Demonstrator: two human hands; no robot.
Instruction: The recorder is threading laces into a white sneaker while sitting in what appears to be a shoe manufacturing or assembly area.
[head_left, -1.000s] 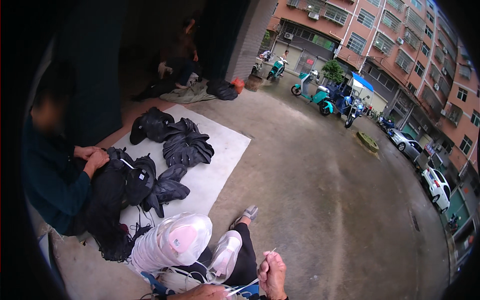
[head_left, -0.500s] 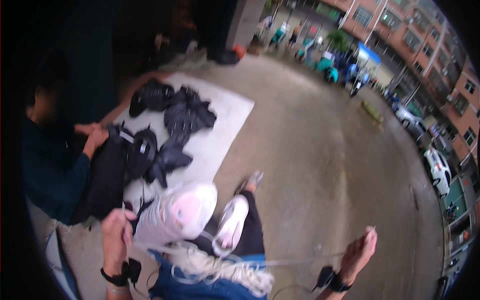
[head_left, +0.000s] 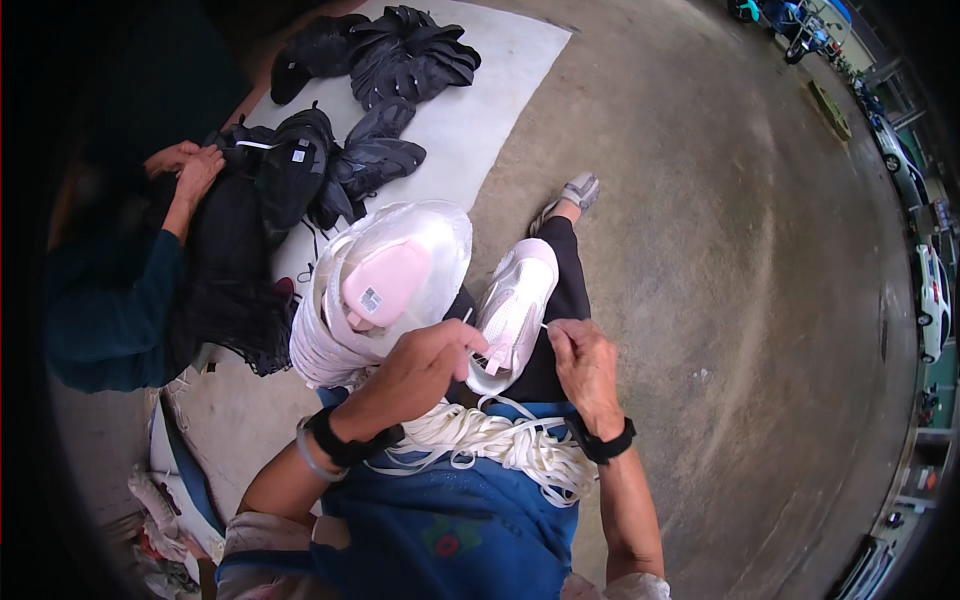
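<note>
A white and pink shoe upper (head_left: 524, 290) rests on my black-trousered leg, its toe pointing away from me. My left hand (head_left: 432, 365) is closed beside its near left side, with a short white lace end (head_left: 468, 314) sticking up from the fingers. On the upper's right side my right hand (head_left: 585, 362) pinches another white lace end (head_left: 546, 325). A loose heap of white shoelaces (head_left: 450, 432) lies across the blue apron (head_left: 440, 515) on my lap. Left of the upper, a clear plastic bag (head_left: 450, 235) holds stacked pink and white shoe uppers (head_left: 390, 285).
Another person's hands (head_left: 190, 165) work at the left among black shoe uppers (head_left: 295, 165). More black uppers (head_left: 415, 55) are spread over a white sheet (head_left: 520, 60). Concrete floor (head_left: 720, 300) stretches right, with parked vehicles (head_left: 932, 300) along the far edge.
My hands were wide apart with a lace stretched between them. They have come together on either side of the upper, and the view has tilted down.
</note>
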